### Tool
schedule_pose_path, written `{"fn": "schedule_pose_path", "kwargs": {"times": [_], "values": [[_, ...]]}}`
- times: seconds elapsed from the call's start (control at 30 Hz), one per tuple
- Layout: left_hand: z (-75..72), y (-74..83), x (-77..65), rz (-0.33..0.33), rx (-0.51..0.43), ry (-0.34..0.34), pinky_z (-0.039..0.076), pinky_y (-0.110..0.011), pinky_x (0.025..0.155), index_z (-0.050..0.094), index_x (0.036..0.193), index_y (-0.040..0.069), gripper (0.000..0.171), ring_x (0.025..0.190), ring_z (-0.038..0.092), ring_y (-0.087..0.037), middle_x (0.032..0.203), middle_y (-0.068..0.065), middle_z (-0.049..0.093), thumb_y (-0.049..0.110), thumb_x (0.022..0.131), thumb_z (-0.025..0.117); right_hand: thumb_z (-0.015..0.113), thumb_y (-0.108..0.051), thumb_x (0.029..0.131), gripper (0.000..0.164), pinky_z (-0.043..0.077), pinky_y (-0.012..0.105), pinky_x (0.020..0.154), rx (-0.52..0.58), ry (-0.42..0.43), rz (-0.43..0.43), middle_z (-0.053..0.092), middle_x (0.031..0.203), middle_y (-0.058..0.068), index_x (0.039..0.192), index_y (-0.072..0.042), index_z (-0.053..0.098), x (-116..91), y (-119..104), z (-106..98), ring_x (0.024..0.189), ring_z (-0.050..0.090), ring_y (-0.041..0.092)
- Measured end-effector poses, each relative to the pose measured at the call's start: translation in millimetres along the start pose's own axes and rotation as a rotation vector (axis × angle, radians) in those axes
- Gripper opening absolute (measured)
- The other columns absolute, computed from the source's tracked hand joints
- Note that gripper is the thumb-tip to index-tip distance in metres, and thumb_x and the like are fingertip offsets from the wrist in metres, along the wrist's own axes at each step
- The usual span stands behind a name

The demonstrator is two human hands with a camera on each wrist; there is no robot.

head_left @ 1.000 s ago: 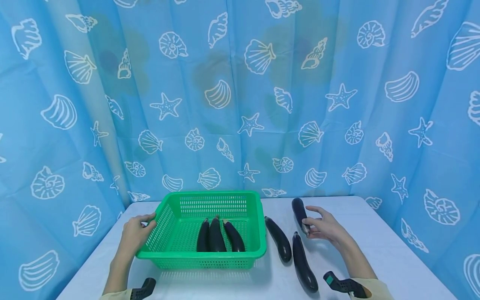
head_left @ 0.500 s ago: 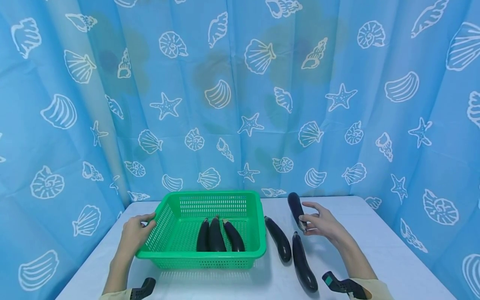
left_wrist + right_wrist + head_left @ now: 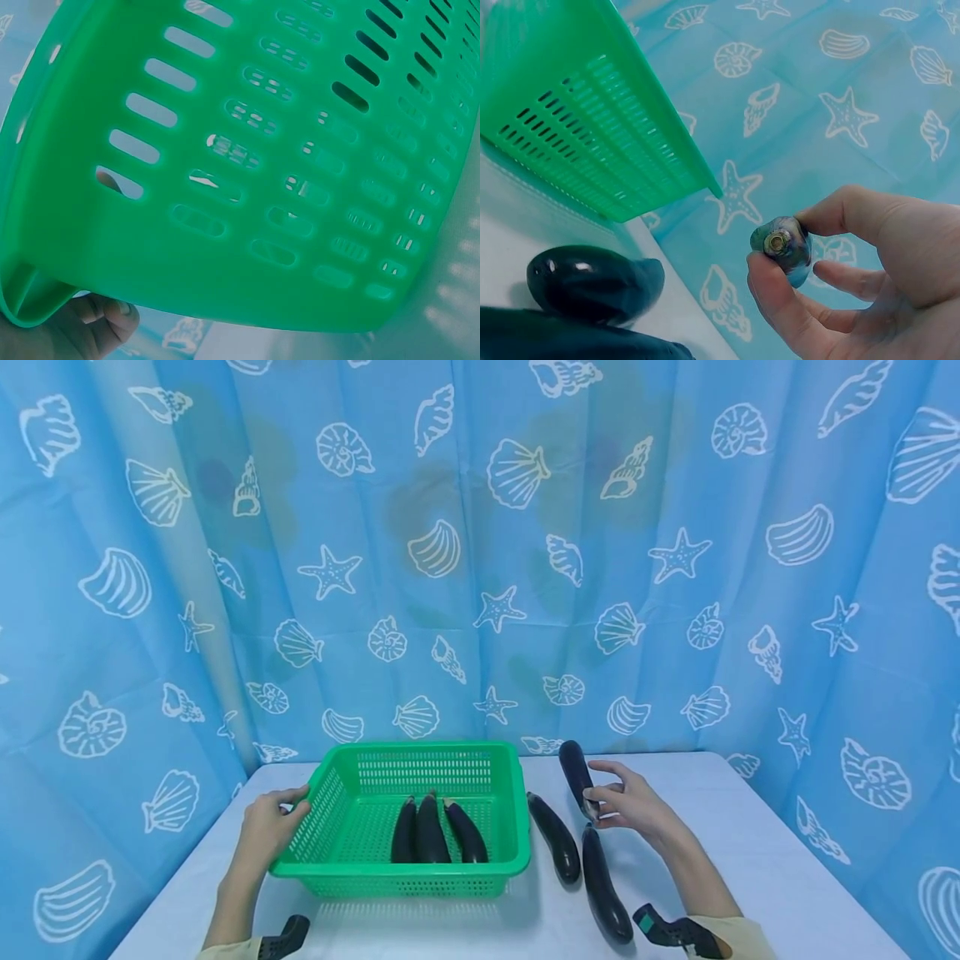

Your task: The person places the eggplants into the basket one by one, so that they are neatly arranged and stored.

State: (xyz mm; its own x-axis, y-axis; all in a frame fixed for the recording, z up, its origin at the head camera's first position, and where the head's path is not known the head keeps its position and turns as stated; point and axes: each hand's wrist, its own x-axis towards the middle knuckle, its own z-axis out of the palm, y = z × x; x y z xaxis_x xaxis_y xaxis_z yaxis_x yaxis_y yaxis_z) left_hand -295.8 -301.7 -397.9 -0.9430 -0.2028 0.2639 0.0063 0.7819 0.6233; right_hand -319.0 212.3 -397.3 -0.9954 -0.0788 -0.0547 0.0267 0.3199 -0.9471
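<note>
My right hand (image 3: pixel 637 802) pinches a dark eggplant (image 3: pixel 573 772) by its stem end, its body slanting away toward the curtain. In the right wrist view the stem end (image 3: pixel 786 241) sits between the thumb and fingers. At the left side of the green basket (image 3: pixel 405 870), my left hand (image 3: pixel 268 827) grips the rim; the left wrist view shows bent fingers (image 3: pixel 112 319) at the rim's underside. Three eggplants (image 3: pixel 431 831) lie side by side inside the basket. Two more, a curved eggplant (image 3: pixel 555 835) and a nearer eggplant (image 3: pixel 606 893), rest on the table between basket and right hand.
A white-covered table (image 3: pixel 720 827) bears the basket and the loose eggplants. Behind and at both sides hangs a blue curtain (image 3: pixel 480 568) printed with white shells and starfish. The basket's right wall (image 3: pixel 522 810) stands close to the curved eggplant.
My right hand has lifted the eggplant and carried it left, toward the basket. The left hand stays on the rim, and the other eggplants keep their places.
</note>
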Motion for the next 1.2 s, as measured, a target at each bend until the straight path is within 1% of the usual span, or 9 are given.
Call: {"fn": "schedule_pose_path", "kwargs": {"times": [0.1,0.2,0.4,0.57,0.73,0.87,1.03,1.2], "values": [[-1.2,0.4,0.0,0.007,-0.006,-0.001,0.046,-0.032,0.066,0.061,0.129,-0.003,0.039,0.086,0.058,-0.027,0.118,-0.028,0.065,0.017,0.095,0.056,0.063,-0.023,0.092,0.067,0.058,0.039,0.078,0.002,-0.010,-0.014,0.064,0.114,0.020,0.150,-0.010,0.032,-0.6,-2.5,3.2,0.081,0.067,0.022],[-1.6,0.7,0.1,0.011,-0.015,-0.005,0.044,-0.030,0.063,0.060,0.128,-0.004,0.039,0.081,0.056,-0.025,0.115,-0.027,0.065,0.016,0.095,0.056,0.063,-0.023,0.092,0.066,0.058,0.039,0.078,-0.003,-0.019,-0.028,0.064,0.115,0.019,0.150,-0.010,0.033,-1.5,-5.7,6.6,0.082,0.066,0.022],[0.0,-0.4,0.4,0.022,-0.023,0.002,0.042,-0.030,0.061,0.061,0.128,-0.005,0.039,0.077,0.053,-0.023,0.112,-0.026,0.066,0.015,0.094,0.057,0.062,-0.024,0.093,0.064,0.058,0.039,0.079,-0.004,-0.034,-0.044,0.065,0.112,0.018,0.149,-0.012,0.035,-2.5,-16.0,14.2,0.082,0.066,0.023],[0.6,-1.4,1.3,0.026,-0.020,0.008,0.042,-0.030,0.061,0.061,0.127,-0.005,0.039,0.076,0.053,-0.022,0.111,-0.026,0.066,0.015,0.094,0.057,0.063,-0.023,0.093,0.064,0.058,0.039,0.078,0.023,-0.066,-0.074,0.065,0.109,0.018,0.149,-0.011,0.035,-3.0,-27.2,21.2,0.080,0.066,0.022],[0.4,-2.5,1.4,0.028,-0.025,0.006,0.041,-0.030,0.060,0.061,0.128,-0.005,0.039,0.075,0.052,-0.022,0.111,-0.026,0.066,0.015,0.094,0.057,0.062,-0.023,0.094,0.065,0.058,0.039,0.078,0.024,-0.101,-0.121,0.064,0.112,0.020,0.150,-0.009,0.033,-4.9,-39.0,30.9,0.080,0.065,0.022],[0.3,-3.4,1.5,0.028,-0.022,0.004,0.041,-0.030,0.060,0.061,0.128,-0.005,0.039,0.076,0.053,-0.022,0.112,-0.026,0.066,0.015,0.095,0.057,0.063,-0.023,0.094,0.064,0.058,0.040,0.078,0.037,-0.113,-0.138,0.064,0.113,0.020,0.149,-0.011,0.035,-5.7,-46.8,39.6,0.080,0.065,0.023],[0.2,-2.5,1.2,0.033,-0.029,0.006,0.041,-0.030,0.060,0.061,0.127,-0.006,0.039,0.075,0.053,-0.022,0.111,-0.027,0.066,0.015,0.094,0.057,0.064,-0.025,0.093,0.063,0.058,0.040,0.078,0.015,-0.110,-0.143,0.064,0.114,0.019,0.149,-0.012,0.036,-5.1,-54.8,50.4,0.080,0.064,0.022],[0.2,-1.9,0.7,0.036,-0.039,0.004,0.041,-0.030,0.059,0.061,0.128,-0.006,0.039,0.074,0.052,-0.021,0.112,-0.027,0.066,0.014,0.094,0.056,0.065,-0.024,0.093,0.061,0.059,0.040,0.078,0.002,-0.100,-0.138,0.065,0.117,0.019,0.147,-0.015,0.039,-4.4,-61.7,60.6,0.084,0.064,0.022]]}}
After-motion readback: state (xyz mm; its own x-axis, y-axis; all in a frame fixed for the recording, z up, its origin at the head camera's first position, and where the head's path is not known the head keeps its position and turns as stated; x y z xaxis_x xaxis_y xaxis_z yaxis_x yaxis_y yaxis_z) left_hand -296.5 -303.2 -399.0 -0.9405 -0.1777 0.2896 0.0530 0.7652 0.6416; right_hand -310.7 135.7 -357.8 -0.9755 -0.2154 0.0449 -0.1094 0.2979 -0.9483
